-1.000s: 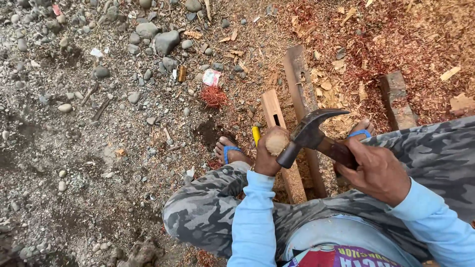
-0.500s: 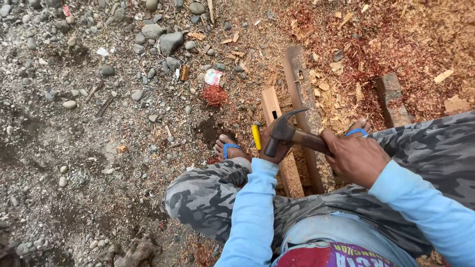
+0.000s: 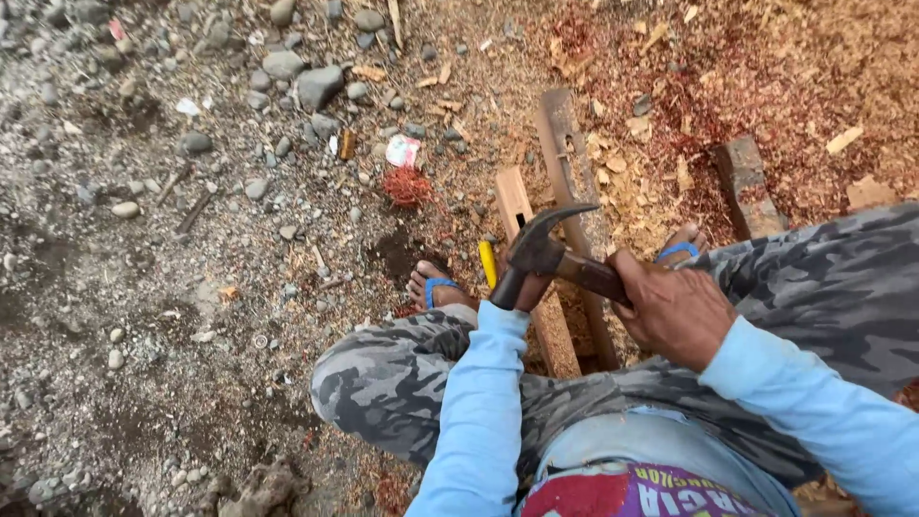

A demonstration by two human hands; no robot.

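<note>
Hammer (image 3: pixel 541 251) has dropped onto the chisel (image 3: pixel 488 263) (right hand (image 3: pixel 675 311) gripping).

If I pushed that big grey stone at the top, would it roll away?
Probably not far. The stone looks lumpy, not round, and sits snug among smaller pebbles, so it would likely wobble or scrape. It seems heavy for its size, being solid rock.

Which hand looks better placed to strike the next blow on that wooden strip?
The right hand, probably: it grips the claw hammer by its handle above the wooden strip. The left hand is low under the hammer head, mostly hidden.
</note>
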